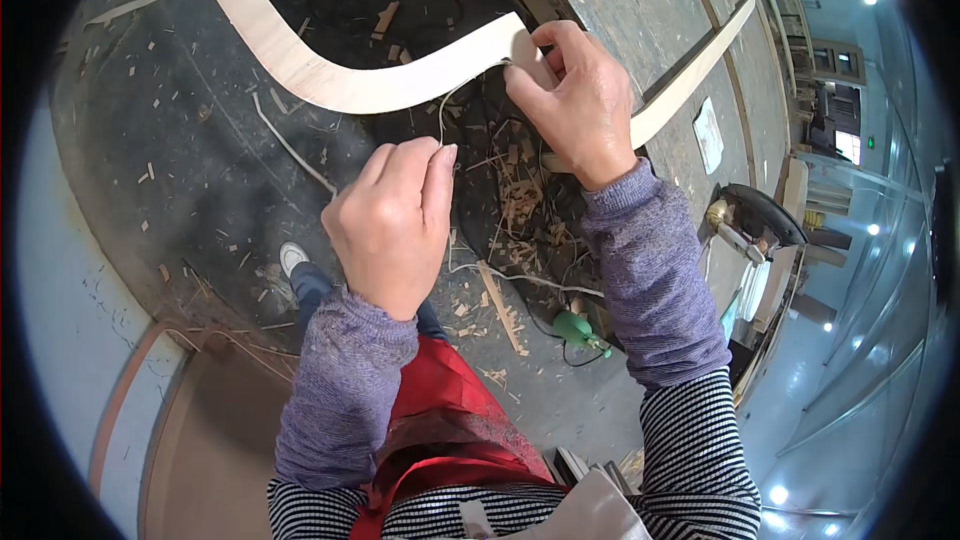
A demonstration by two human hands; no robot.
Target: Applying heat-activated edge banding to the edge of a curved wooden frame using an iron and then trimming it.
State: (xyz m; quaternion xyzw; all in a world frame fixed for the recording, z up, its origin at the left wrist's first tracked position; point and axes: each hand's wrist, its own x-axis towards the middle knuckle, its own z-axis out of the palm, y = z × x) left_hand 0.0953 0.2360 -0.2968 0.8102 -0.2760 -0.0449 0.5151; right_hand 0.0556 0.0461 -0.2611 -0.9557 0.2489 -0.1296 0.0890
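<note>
Curved strip: a pale bent wood band, its long axis sweeping from upper left down and up to the right hand.
Right hand: fingers closed on the strip's end, pinching it at the top centre.
Left hand: fingers shut in a fist, nipping a thin sliver that runs up to the strip's end.
Relation: the strip's end lies up and right of the left hand; the right hand is on it.
Floor: dark, littered with wood scraps.
</note>
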